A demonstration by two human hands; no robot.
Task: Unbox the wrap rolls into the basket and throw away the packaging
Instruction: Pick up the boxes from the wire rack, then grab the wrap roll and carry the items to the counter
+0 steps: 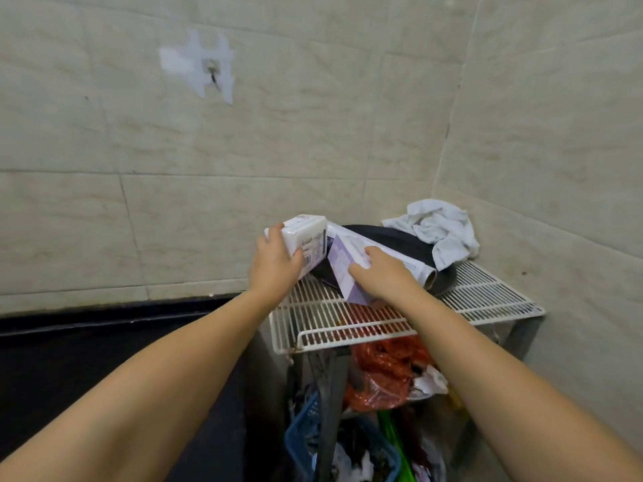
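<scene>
My left hand (276,262) wraps around the end of a white box (308,243), fingers curled over its near face and thumb on the side, so I can lift it off the white wire rack (382,318) in one go. My right hand (384,276) lies flat and closed over the top of a lavender box (348,273), fingers pressing its upper edge and the heel steadying it; the box leans at a tilt against a dark bundle (400,248) behind, and I judge the hand is there to keep it from sliding while I take hold. Just behind my right fingers a bare roll (393,259) lies slanted across the dark bundle, its cardboard core end facing me near the rack's middle (so one roll looks already out of its packaging, though it rests on the rack and not in a basket). A crumpled white cloth (438,231) sits at the back corner against the tiled wall (243,151).

Below the rack I see a blue basket (302,436), with a red plastic bag (382,373) beside it; that basket seems the likely place for the rolls.

Both boxes carry printing, dark on the white one and pale on the lavender one, but it is too small and blurred to read; I can make out no brand.
</scene>
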